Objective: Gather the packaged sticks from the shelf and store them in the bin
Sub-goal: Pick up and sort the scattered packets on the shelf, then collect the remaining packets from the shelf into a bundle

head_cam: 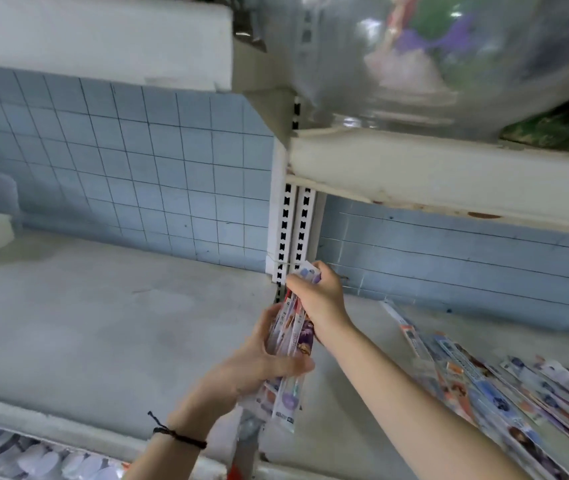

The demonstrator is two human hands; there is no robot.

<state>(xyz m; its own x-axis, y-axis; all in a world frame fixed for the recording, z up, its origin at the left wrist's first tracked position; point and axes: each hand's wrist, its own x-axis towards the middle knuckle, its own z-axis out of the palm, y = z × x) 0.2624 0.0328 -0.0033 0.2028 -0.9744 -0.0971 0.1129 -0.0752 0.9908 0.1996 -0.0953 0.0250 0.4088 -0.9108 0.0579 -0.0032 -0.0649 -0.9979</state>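
Before the slotted post (pixel 293 230), both hands clamp 1 bundle of packaged sticks (pixel 297 327): left hand (pixel 262 362) around its middle, right hand (pixel 319 299) at its top. More loose sticks (pixel 484 386) lie on the shelf (pixel 103 323) right of the post.

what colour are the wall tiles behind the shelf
The tiles are light blue with thin dark lines between them, seen in the head view.

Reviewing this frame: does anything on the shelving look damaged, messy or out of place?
Two things. The loose packaged sticks on the right side of the lower shelf lie fanned and overlapping, not in a neat row. The upper shelf's front edge shows rust-coloured chips in its paint.
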